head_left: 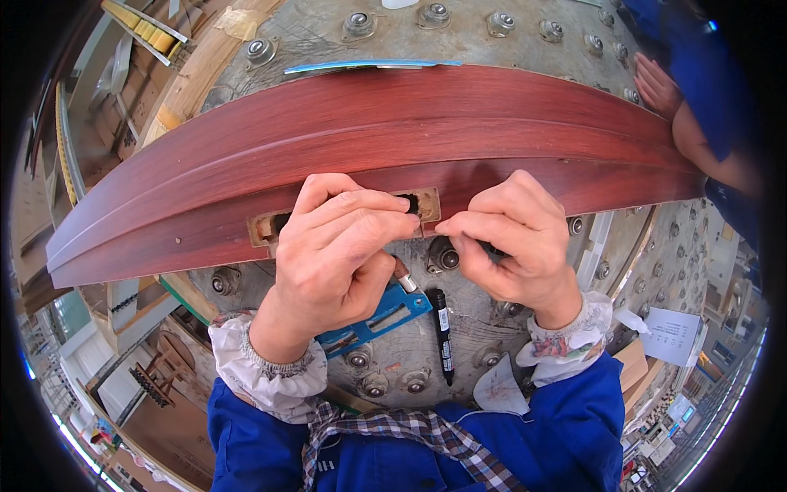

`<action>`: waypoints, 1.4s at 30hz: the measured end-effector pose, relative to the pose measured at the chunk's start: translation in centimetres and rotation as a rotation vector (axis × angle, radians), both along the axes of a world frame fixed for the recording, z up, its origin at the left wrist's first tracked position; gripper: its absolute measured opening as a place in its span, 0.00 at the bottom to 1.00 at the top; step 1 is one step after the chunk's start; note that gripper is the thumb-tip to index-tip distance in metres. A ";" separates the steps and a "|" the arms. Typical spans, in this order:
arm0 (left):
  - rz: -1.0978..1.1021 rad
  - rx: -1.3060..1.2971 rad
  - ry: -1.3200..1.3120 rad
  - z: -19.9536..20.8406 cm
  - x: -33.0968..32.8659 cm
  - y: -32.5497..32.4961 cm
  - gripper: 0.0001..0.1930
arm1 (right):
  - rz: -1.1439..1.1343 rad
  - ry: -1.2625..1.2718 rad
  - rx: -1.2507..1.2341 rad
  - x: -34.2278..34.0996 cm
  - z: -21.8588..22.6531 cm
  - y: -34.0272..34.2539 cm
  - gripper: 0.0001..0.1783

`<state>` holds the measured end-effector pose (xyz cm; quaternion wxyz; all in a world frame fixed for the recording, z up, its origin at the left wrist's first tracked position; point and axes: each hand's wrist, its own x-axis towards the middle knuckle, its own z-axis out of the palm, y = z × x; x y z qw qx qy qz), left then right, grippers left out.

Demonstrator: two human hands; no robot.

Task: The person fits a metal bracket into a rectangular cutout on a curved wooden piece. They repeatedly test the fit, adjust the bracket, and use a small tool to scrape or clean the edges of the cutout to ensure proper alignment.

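A long red-brown wooden panel [361, 123] with grooved mouldings lies across the view; the lens bends its outline. Two rough recesses are cut into its near edge, one of them showing a bare-wood end [427, 202]. My left hand [328, 246] is closed in front of these recesses, its fingertips at the right one. Close by, my right hand [516, 238] is pinched at the panel's edge. Whatever either pinch holds is too small or hidden. Beneath my left hand, a brown and silver rod end [404, 275] shows above a blue slotted tool [381, 320]; whether I hold it, I cannot tell.
The grey table carries several ball rollers [358, 25]. A black marker [443, 336] lies near me, beside a scrap of paper [501, 389]. At the right, another person's hand [657, 84] is near the panel's far end. A printed sheet [672, 334] hangs at right.
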<state>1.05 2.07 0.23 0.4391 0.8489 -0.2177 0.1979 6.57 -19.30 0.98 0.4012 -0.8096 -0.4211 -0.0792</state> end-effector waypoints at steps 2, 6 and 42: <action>0.017 0.001 -0.007 0.0 0.0 0.0 0.17 | -0.013 -0.009 -0.008 0.1 0.0 0.1 0.15; 0.067 -0.041 0.009 -0.2 -0.2 0.2 0.16 | 0.001 -0.009 -0.004 0.0 -0.2 0.1 0.15; -0.200 0.550 -0.231 1.2 -1.4 0.4 0.10 | -0.127 0.116 0.228 0.3 -0.1 -1.6 0.10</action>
